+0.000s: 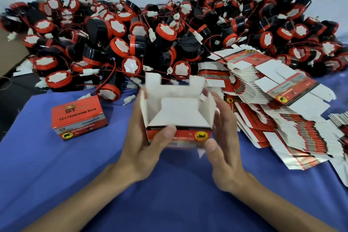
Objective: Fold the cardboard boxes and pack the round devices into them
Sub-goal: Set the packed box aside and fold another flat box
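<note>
Head view shows the half-formed carton held just above the blue cloth, near and centre, its open mouth facing up and its white flaps standing. The left hand grasps the carton's left side, thumb pressed on the red near face. The right hand clasps the right wall, thumb at the near lower corner, though blur softens its fingers.

The inside looks empty, with one inner flap lying slanted across the bottom, so the step in hand is probably squaring the carton before loading it. To do that well, push the walls to true corners, seat the bottom flaps fully, and keep the top flaps spread so nothing snags.

A horn must then come from the heap of reversing horns across the far side; their red wires are tangled, so lift one clear slowly. Flat cartons fan out on the right, and a closed carton stands on the left.
</note>
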A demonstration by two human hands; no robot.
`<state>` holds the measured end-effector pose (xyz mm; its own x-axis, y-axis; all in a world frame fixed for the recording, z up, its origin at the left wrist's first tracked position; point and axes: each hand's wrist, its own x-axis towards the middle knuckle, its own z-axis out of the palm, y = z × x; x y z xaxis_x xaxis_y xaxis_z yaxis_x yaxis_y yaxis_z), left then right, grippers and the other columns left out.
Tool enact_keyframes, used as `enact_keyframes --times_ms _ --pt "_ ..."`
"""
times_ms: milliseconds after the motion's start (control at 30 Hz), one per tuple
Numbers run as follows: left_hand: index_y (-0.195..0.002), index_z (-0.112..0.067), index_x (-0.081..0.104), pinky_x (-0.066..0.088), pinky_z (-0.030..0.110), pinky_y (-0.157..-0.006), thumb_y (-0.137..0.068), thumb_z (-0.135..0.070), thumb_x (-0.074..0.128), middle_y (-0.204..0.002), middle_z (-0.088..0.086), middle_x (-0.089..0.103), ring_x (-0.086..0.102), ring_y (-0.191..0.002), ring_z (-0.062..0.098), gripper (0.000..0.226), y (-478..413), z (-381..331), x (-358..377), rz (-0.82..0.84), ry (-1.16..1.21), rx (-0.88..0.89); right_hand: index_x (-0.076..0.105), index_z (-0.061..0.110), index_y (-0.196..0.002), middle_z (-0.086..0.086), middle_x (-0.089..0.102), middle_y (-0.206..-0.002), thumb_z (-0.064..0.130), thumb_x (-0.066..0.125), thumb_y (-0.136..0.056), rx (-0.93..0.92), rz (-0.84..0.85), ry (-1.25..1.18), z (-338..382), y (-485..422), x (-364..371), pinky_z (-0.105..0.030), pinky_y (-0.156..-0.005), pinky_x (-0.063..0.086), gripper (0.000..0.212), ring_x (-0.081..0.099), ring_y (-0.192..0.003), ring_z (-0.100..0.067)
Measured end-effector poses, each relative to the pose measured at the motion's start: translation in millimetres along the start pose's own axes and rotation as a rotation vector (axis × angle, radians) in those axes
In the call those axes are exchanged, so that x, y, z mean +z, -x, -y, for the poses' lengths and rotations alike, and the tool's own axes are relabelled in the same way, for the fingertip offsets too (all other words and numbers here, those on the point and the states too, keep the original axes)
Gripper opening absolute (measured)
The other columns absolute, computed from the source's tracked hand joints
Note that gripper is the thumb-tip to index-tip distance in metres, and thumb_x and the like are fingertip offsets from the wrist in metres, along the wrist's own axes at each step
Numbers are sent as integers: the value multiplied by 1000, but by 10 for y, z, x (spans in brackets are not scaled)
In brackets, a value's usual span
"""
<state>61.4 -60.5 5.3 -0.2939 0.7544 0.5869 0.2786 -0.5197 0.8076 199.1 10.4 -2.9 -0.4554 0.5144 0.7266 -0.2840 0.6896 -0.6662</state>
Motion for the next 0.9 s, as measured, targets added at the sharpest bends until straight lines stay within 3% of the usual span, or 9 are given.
enact_keyframes --times_ms 100,167,267,333,433,567,633,767,900 --pt "-139 6 24 48 12 -83 -95 -51 50 -124 -25 53 56 -109 -3 77 35 45 -15 45 4 41 25 7 -143 26 33 -147 41 35 -102 -12 -7 -39 54 -17 7 -13 -102 35 54 36 -133 3" --pt "-151 -20 13 51 28 -88 -93 -55 50 -136 -10 43 53 -115 13 78 63 39 -23 5 -41 91 30 18 -144 23 39 -142 41 39 -101 3 -41 -82 84 0 20 -13 -95 41 49 44 -127 -1" --pt "-140 -48 31 46 42 -93 -91 -61 46 -138 -10 32 42 -120 31 53 79 8 -13 -74 -169 149 36 36 -138 18 46 -132 44 45 -99 2 -102 -76 94 -1 35 -16 -86 46 41 52 -116 -6" --pt "-132 -50 38 46 38 -92 -92 -60 45 -134 -14 36 45 -119 26 42 85 -12 0 -78 -155 160 38 41 -134 16 48 -126 47 48 -97 22 -129 -58 80 -12 25 -18 -82 47 39 53 -110 -6" --pt "-122 -52 43 51 22 -79 -90 -54 55 -125 -2 48 56 -104 8 34 105 -53 23 -77 -18 88 42 47 -127 7 49 -122 53 50 -94 62 -169 -42 61 -21 -6 -23 -81 48 35 54 -107 -10" --pt "-119 -40 39 50 10 -66 -86 -26 55 -107 -25 55 59 -91 -5 39 116 -70 41 -87 41 66 46 46 -124 21 51 -120 41 53 -93 62 -119 -39 61 -23 -28 -23 -85 48 32 55 -107 -7" --pt "-118 -27 36 49 8 -68 -86 -33 60 -108 -30 53 57 -93 -8 41 102 -78 49 -104 36 65 49 50 -120 25 53 -117 29 52 -87 90 -108 -56 73 -18 -33 -23 -85 48 39 56 -106 -6" --pt "-126 -19 29 47 10 -74 -90 -52 55 -110 -30 51 55 -95 -6 56 44 -132 64 -151 -17 105 52 50 -111 21 54 -109 28 52 -81 136 -127 -121 109 -7 -32 -22 -83 48 37 56 -101 -4" --pt "-130 -34 38 49 11 -74 -91 -54 53 -110 -27 50 55 -97 -4 46 19 -155 34 -134 -62 117 55 50 -108 20 55 -108 31 50 -82 165 -161 -184 118 -11 -19 -22 -81 48 33 56 -101 -3"
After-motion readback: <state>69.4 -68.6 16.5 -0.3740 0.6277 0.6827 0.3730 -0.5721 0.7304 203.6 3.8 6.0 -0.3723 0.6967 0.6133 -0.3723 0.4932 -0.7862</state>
